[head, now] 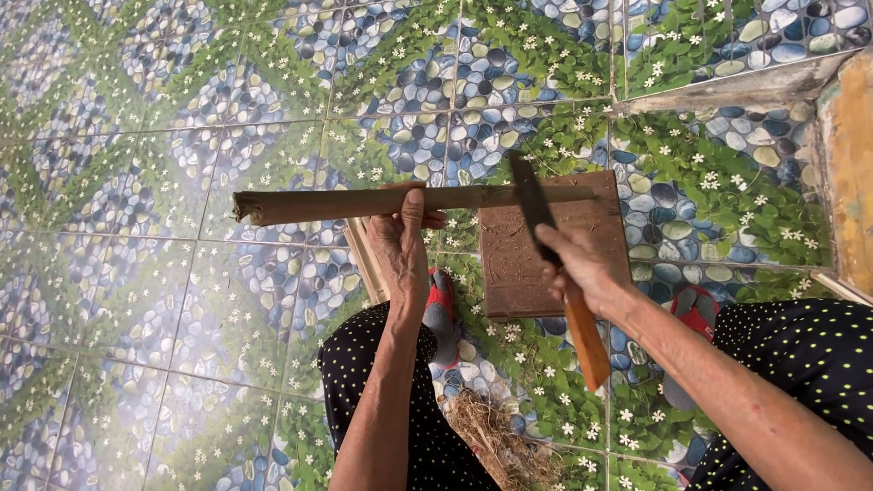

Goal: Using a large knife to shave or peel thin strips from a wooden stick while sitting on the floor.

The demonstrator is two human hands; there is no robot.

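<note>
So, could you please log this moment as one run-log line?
left hand: grips bamboo stick, level | right hand: holds knife, blade against stick | under: wooden board on tiled floor

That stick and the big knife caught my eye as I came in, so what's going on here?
A person sitting low over a tiled floor holds a long bamboo stick level in the left hand. The right hand has its grip on the wooden handle of a dark-bladed knife, whose blade lies against the stick near its right end, above a brown wooden board. A heap of dry fibres lies by the knees.
</note>
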